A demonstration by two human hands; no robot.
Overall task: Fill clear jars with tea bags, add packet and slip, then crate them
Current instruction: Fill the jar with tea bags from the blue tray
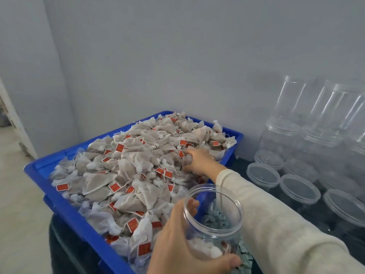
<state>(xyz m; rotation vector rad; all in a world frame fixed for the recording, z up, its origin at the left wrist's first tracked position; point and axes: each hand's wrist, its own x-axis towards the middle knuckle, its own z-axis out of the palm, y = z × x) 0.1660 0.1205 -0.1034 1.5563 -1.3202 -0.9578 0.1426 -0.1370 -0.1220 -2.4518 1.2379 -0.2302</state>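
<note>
Jar (213,218) sits open-topped in the left hand (177,244), fingers curled round it, by the blue bin (65,210). Right hand (199,161) grabs tea bags (128,167) heaped in the bin. Empty jars (308,135) stand right.

The fingertips of the right hand (199,162) are buried among the tea bags (126,171), so what they grip cannot be made out. The left hand (183,240) is cut off at the wrist by the bottom edge, and its fingers (192,206) are seen only through the wall of the clear jar (214,220). The stacked empty jars (316,123) are cropped by the right edge, and the print on the red tags (119,147) is too small to be read
</note>
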